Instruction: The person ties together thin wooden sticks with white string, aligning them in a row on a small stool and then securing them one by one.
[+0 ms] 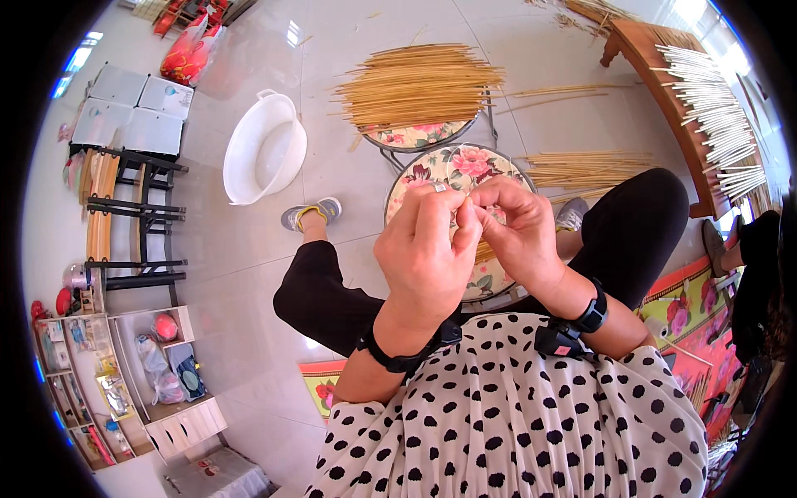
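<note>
Head view: left hand (432, 245), right hand (525, 236), fingertips pinched together, contents indiscernible; below fingers, round cream pink-floral stool (473, 162). Slack pinch could drop whatever's held.

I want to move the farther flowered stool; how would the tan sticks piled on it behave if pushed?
The tan sticks would probably slide or roll apart: they look thin, and no tie shows. Ends jutting past the farther stool might make some spill. Lying nearly straight, each is likely fairly stiff.
</note>
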